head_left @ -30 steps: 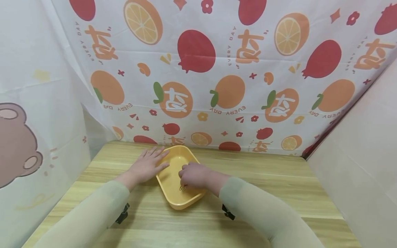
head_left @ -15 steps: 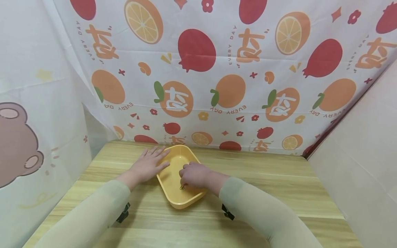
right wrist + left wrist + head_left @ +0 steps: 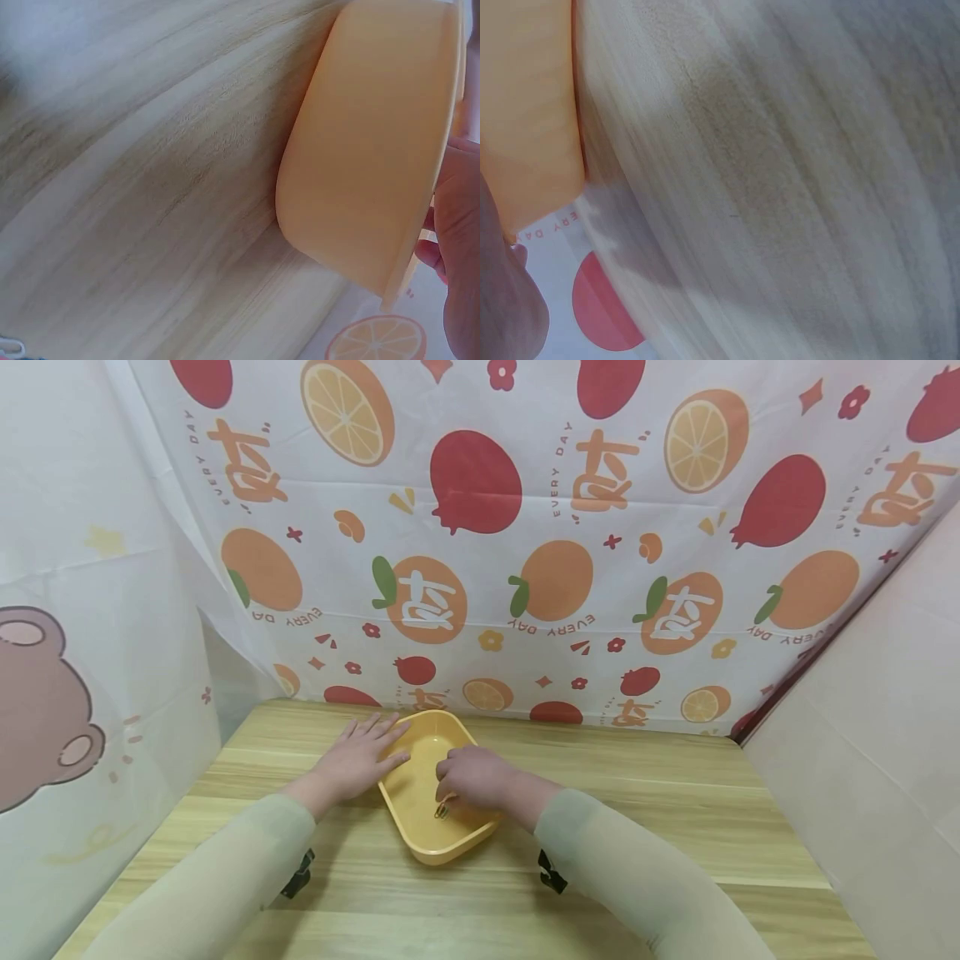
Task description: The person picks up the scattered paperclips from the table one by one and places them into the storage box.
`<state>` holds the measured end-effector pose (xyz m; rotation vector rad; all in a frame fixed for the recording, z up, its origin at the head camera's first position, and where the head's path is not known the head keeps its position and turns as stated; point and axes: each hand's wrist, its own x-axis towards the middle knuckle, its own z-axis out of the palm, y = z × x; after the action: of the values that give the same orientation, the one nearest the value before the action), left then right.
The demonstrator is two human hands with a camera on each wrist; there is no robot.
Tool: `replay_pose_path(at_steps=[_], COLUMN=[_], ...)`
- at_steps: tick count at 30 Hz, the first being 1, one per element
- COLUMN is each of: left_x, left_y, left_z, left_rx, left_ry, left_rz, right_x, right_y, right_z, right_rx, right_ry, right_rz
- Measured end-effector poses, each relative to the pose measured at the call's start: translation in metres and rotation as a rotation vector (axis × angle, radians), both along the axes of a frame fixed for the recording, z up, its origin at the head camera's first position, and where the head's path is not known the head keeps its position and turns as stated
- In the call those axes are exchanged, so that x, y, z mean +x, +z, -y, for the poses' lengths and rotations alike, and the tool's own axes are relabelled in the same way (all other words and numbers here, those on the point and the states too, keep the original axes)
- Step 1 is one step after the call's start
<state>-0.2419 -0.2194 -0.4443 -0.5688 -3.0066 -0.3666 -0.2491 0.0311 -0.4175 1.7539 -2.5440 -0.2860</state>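
Head view: we have a yellow tray (image 3: 416, 793) on the wooden table (image 3: 660, 802), near the back edge. Our left hand (image 3: 356, 762) lies over the tray's left rim, fingers straight and spread, grasping nothing. Our right hand (image 3: 474, 779) is over the tray's right half, fingers curled, pinching a paper clip (image 3: 441, 811) at the fingertips, inside the tray; whether the clip touches the bottom, we can't tell. Pale sleeves (image 3: 645, 868) come in from both sides in front of the tray, small black pieces (image 3: 552, 872) under them. Behind the tray: fruit-print cloth (image 3: 480, 485). Left of it: bear-print cloth (image 3: 45, 710).

Left wrist view: we see the tray's outer wall, table beside it, and part of the hand below the tray; its grip can't be told here.

Right wrist view: tray wall again, part of our right hand at the rim, fingertips partly hidden behind it. Clip hidden by the tray.
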Motion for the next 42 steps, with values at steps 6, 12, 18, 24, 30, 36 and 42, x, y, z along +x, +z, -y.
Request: replay_pose_path(at_steps=[6, 12, 18, 24, 30, 36, 42], left_x=[-0.001, -0.003, -0.003, -0.002, -0.002, -0.001, -0.004], left_y=[-0.001, -0.001, -0.002, -0.002, -0.002, 0.0, -0.004], left_z=[0.001, 0.001, 0.0, 0.0, 0.001, 0.0, 0.001], left_rx=[0.003, -0.014, -0.016, -0.004, -0.008, -0.004, -0.001], left_ry=[0.006, 0.01, 0.014, 0.006, 0.003, 0.001, 0.001], left_rz=[0.008, 0.026, 0.025, 0.021, 0.021, 0.021, 0.01], right_x=[0.0, -0.003, -0.001, 0.001, 0.003, 0.008, 0.014], right_y=[0.005, 0.01, 0.014, 0.016, 0.014, 0.007, -0.001], right_z=[-0.005, -0.016, -0.033, -0.051, -0.07, -0.092, -0.113], right_rx=[-0.054, -0.155, -0.265, -0.348, -0.426, -0.482, -0.505], right_ry=[-0.019, -0.03, -0.067, -0.093, -0.091, -0.122, -0.144], right_rz=[-0.007, 0.018, 0.07, 0.059, 0.033, 0.032, 0.019])
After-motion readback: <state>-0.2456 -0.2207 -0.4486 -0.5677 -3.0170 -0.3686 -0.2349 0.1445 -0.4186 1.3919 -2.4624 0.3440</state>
